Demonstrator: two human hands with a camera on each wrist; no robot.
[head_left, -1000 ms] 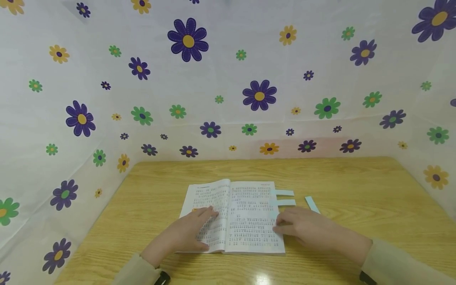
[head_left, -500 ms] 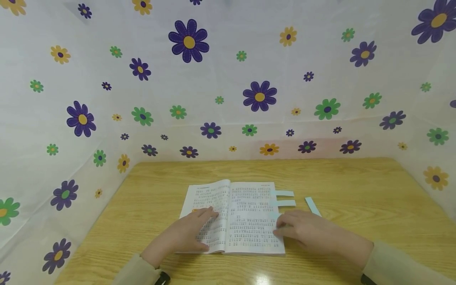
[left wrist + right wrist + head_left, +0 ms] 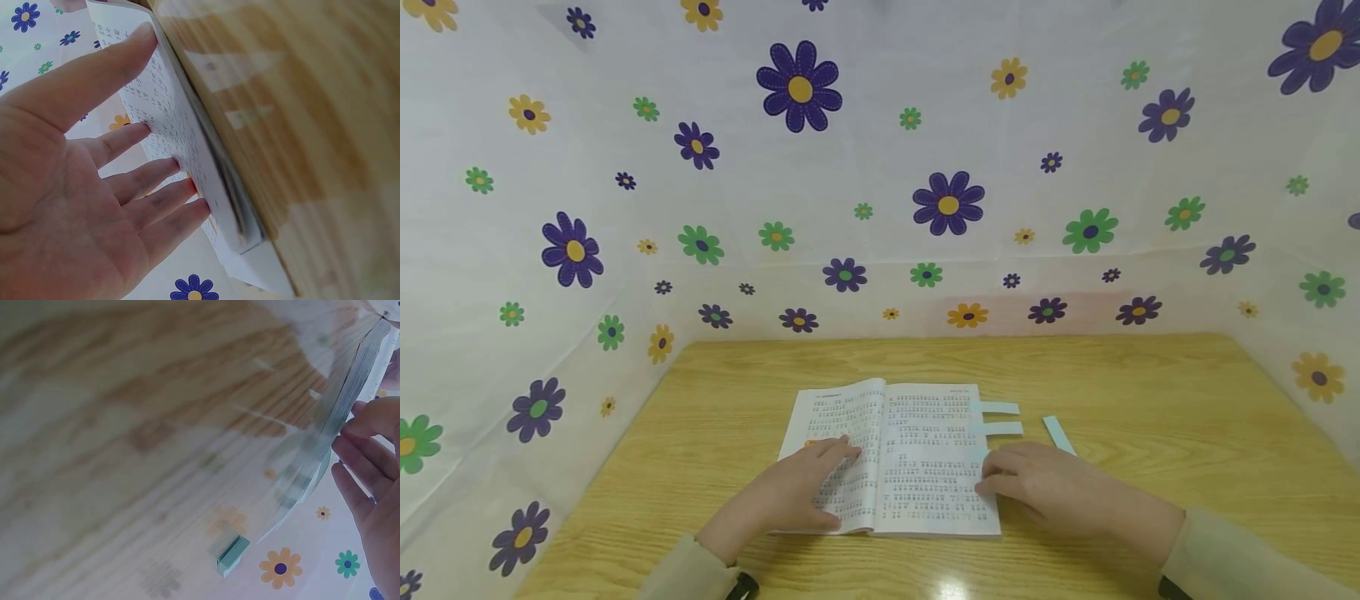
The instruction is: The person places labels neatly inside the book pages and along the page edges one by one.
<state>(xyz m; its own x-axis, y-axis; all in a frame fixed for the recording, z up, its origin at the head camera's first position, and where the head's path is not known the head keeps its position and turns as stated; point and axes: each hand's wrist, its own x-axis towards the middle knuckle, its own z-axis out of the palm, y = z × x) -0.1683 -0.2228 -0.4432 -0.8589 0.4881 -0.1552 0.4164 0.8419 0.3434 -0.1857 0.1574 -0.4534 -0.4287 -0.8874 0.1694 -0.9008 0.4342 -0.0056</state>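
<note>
An open book (image 3: 928, 492) with printed text lies on the wooden table. My left hand (image 3: 790, 496) rests spread on its left page, holding the page down with thumb and fingertips. In the left wrist view, those fingers (image 3: 156, 178) show apart and nearly straight. At the right page's outer edge is my right hand (image 3: 1045, 483), its thumb and fingertips touching the margin beside a pale blue patch. The right wrist view has the right hand's fingers (image 3: 369, 469) lightly bent at the book's edge. Two pale blue sticky tabs, an upper tab (image 3: 1000, 407) and a lower tab (image 3: 1002, 428), project from this edge.
A pale blue strip pad (image 3: 1058, 435) lies on the table (image 3: 1187, 417) beyond my right hand, and it shows as a small stack in the right wrist view. Flower-printed white cloth (image 3: 880, 167) hangs around the table's back and sides.
My right hand has shifted very slightly toward me along the page edge, and its fingertips have drawn a little closer together. My left hand stays on the left page.
</note>
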